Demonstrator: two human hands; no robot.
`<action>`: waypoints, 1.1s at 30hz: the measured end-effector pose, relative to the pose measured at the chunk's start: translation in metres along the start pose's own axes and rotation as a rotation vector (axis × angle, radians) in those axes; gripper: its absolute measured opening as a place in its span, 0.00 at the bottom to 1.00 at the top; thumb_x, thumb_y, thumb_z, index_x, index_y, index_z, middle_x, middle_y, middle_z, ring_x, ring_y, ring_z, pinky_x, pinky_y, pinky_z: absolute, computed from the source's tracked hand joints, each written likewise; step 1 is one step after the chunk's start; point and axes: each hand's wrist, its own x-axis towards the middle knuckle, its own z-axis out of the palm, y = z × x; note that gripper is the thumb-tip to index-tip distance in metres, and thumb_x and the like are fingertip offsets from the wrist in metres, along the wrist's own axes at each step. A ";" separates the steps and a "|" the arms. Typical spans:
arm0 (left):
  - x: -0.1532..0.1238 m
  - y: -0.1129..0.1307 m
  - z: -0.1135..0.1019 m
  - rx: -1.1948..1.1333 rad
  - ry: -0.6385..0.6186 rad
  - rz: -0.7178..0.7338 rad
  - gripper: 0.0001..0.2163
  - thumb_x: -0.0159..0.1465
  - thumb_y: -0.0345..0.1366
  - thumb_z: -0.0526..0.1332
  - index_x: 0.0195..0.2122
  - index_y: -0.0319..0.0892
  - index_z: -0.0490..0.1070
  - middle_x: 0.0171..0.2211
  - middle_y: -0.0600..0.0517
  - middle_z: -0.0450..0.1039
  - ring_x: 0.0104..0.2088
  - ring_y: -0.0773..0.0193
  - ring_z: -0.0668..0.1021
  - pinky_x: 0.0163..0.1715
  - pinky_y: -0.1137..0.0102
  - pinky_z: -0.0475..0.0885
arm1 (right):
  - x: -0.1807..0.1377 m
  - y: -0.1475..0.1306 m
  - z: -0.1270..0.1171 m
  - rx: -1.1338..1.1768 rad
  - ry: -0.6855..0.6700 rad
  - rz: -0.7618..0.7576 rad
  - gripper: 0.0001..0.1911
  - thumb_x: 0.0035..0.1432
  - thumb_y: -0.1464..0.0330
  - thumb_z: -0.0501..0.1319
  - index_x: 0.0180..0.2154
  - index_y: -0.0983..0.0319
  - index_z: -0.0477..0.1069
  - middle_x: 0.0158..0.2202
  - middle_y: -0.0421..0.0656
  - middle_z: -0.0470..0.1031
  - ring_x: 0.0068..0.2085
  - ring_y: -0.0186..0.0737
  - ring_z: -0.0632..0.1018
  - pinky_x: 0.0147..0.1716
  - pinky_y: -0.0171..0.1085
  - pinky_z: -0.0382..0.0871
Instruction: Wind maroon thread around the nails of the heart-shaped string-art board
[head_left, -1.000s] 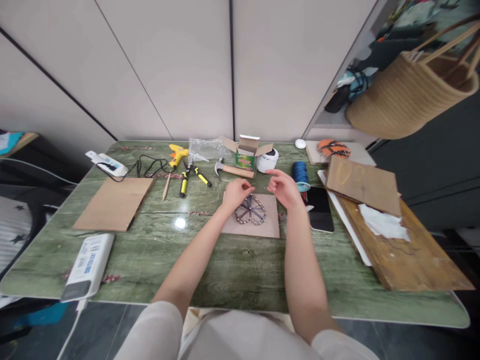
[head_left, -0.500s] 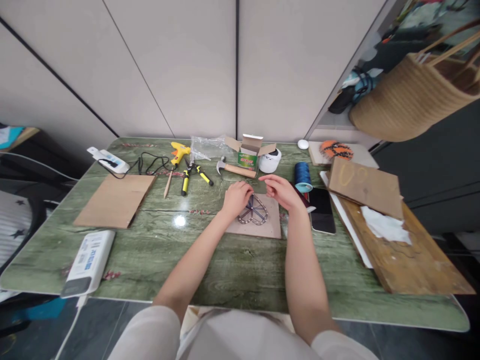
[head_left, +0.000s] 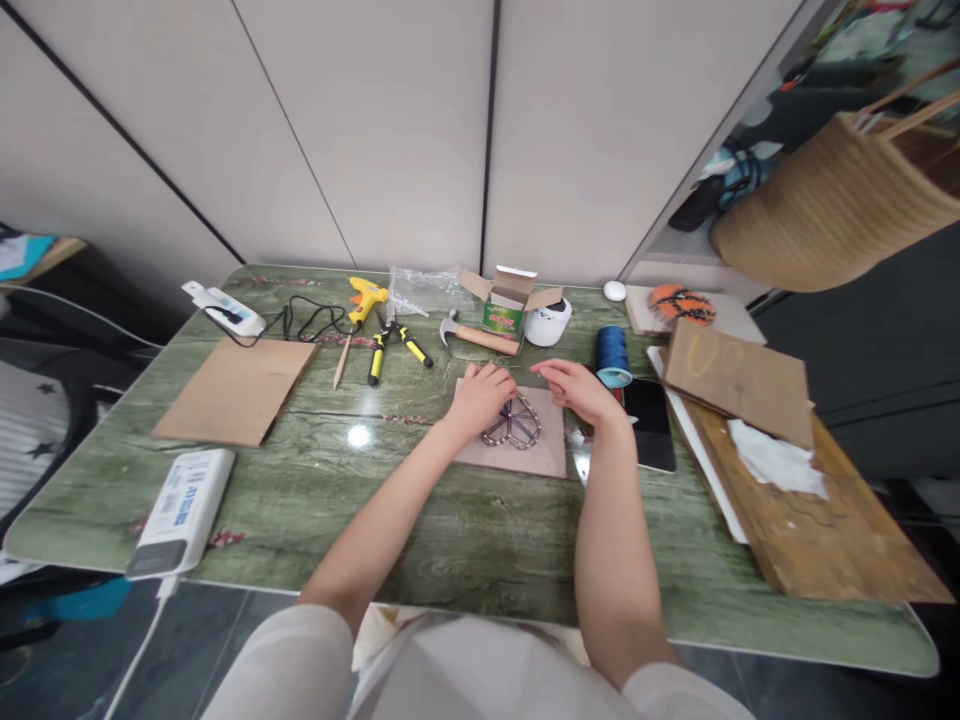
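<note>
A heart-shaped ring (head_left: 512, 445) with dark lines crossing inside it lies on a small cardboard piece (head_left: 551, 462) on the table. My left hand (head_left: 484, 397) rests over its upper left part, fingers bent down and together, the fingertips mostly hidden. Just above the cardboard's right side, my right hand (head_left: 581, 388) hovers with thumb and fingers closed in a pinch and the index finger reaching left. Whatever it pinches is too fine to make out. Beyond the right hand stands a spool of blue thread (head_left: 613, 352), with a black phone (head_left: 651, 425) to its right.
Behind the hands are a hammer (head_left: 480, 336), an open green box (head_left: 504, 312) and a white spool (head_left: 548, 322). Yellow-handled pliers (head_left: 377, 358), a wooden stick (head_left: 343, 362) and a glue gun (head_left: 367, 298) lie left. Boards (head_left: 840, 530) fill the right side; a power bank-like block (head_left: 184, 510) sits front left.
The view has shifted slightly, so the table items appear a little further right. My left hand stays over the heart shape; my right hand has moved slightly right and remains pinched.
</note>
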 end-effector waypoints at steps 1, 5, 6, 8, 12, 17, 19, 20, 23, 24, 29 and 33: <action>0.000 0.000 -0.001 0.006 -0.012 0.013 0.10 0.66 0.38 0.50 0.35 0.43 0.69 0.38 0.49 0.71 0.43 0.59 0.68 0.39 0.63 0.56 | 0.000 0.000 0.000 -0.087 -0.002 0.018 0.15 0.50 0.61 0.59 0.36 0.65 0.71 0.18 0.32 0.55 0.19 0.26 0.55 0.18 0.29 0.48; 0.000 0.002 -0.002 0.043 -0.050 0.041 0.09 0.66 0.35 0.50 0.40 0.44 0.68 0.42 0.48 0.69 0.45 0.59 0.67 0.40 0.62 0.57 | 0.004 0.003 0.000 -0.392 -0.017 0.035 0.14 0.53 0.62 0.56 0.33 0.66 0.72 0.20 0.36 0.62 0.20 0.28 0.62 0.20 0.30 0.55; 0.000 0.003 -0.003 0.053 -0.056 0.043 0.09 0.66 0.34 0.50 0.41 0.44 0.68 0.43 0.48 0.69 0.45 0.58 0.67 0.40 0.62 0.57 | 0.005 0.004 -0.001 -0.435 -0.010 0.035 0.14 0.53 0.63 0.55 0.32 0.67 0.72 0.20 0.37 0.63 0.21 0.28 0.63 0.20 0.30 0.56; 0.000 0.004 -0.003 0.066 -0.068 0.044 0.09 0.66 0.33 0.49 0.42 0.43 0.67 0.43 0.48 0.68 0.45 0.58 0.67 0.40 0.62 0.58 | 0.007 0.006 -0.004 -0.474 0.017 0.053 0.15 0.55 0.63 0.54 0.32 0.67 0.72 0.20 0.38 0.65 0.21 0.29 0.65 0.21 0.30 0.59; 0.000 0.004 -0.003 0.058 -0.076 0.052 0.08 0.66 0.32 0.50 0.41 0.43 0.66 0.43 0.48 0.68 0.45 0.58 0.67 0.41 0.63 0.58 | 0.005 0.010 -0.015 -0.542 -0.022 0.080 0.13 0.53 0.63 0.56 0.30 0.66 0.72 0.23 0.40 0.70 0.20 0.28 0.67 0.20 0.29 0.61; 0.001 0.004 -0.003 0.049 -0.079 0.044 0.07 0.65 0.33 0.50 0.40 0.44 0.67 0.43 0.49 0.69 0.46 0.58 0.67 0.41 0.63 0.58 | -0.003 0.006 -0.019 -0.624 -0.156 0.081 0.12 0.48 0.63 0.61 0.30 0.65 0.74 0.25 0.41 0.74 0.19 0.27 0.65 0.18 0.28 0.57; 0.001 0.004 -0.003 0.048 -0.082 0.038 0.07 0.65 0.34 0.51 0.40 0.44 0.67 0.42 0.49 0.69 0.45 0.58 0.67 0.41 0.63 0.58 | -0.005 0.002 -0.018 -0.645 -0.217 0.076 0.12 0.47 0.63 0.61 0.30 0.65 0.75 0.26 0.40 0.74 0.21 0.28 0.66 0.18 0.28 0.58; 0.001 0.004 -0.003 0.048 -0.082 0.036 0.07 0.65 0.34 0.51 0.40 0.44 0.67 0.42 0.49 0.69 0.45 0.58 0.67 0.41 0.63 0.58 | -0.006 0.001 -0.017 -0.651 -0.251 0.073 0.11 0.46 0.63 0.61 0.29 0.65 0.76 0.26 0.40 0.75 0.22 0.29 0.67 0.19 0.28 0.59; -0.001 0.005 -0.004 0.048 -0.074 0.030 0.07 0.65 0.35 0.51 0.39 0.44 0.68 0.41 0.50 0.70 0.45 0.58 0.67 0.41 0.62 0.58 | -0.008 -0.003 -0.016 -0.655 -0.332 0.077 0.10 0.46 0.65 0.61 0.30 0.64 0.77 0.27 0.40 0.76 0.23 0.30 0.69 0.21 0.29 0.61; -0.001 0.006 -0.005 0.048 -0.071 0.027 0.07 0.65 0.35 0.51 0.39 0.44 0.68 0.41 0.50 0.70 0.45 0.58 0.67 0.41 0.62 0.58 | -0.009 -0.004 -0.016 -0.659 -0.345 0.080 0.10 0.46 0.65 0.61 0.30 0.64 0.77 0.27 0.40 0.76 0.23 0.30 0.69 0.21 0.29 0.62; -0.006 0.008 -0.007 0.045 -0.060 0.017 0.07 0.65 0.35 0.51 0.39 0.44 0.68 0.40 0.49 0.70 0.45 0.58 0.67 0.41 0.62 0.58 | -0.017 -0.009 -0.016 -0.687 -0.335 0.069 0.12 0.47 0.69 0.59 0.34 0.65 0.77 0.26 0.41 0.76 0.21 0.30 0.70 0.22 0.30 0.65; -0.008 0.008 -0.008 0.030 -0.061 0.005 0.08 0.65 0.35 0.51 0.40 0.44 0.69 0.40 0.49 0.70 0.45 0.58 0.67 0.42 0.62 0.57 | -0.020 -0.011 -0.014 -0.668 -0.297 0.097 0.12 0.47 0.73 0.56 0.35 0.65 0.74 0.27 0.41 0.76 0.22 0.31 0.73 0.22 0.30 0.67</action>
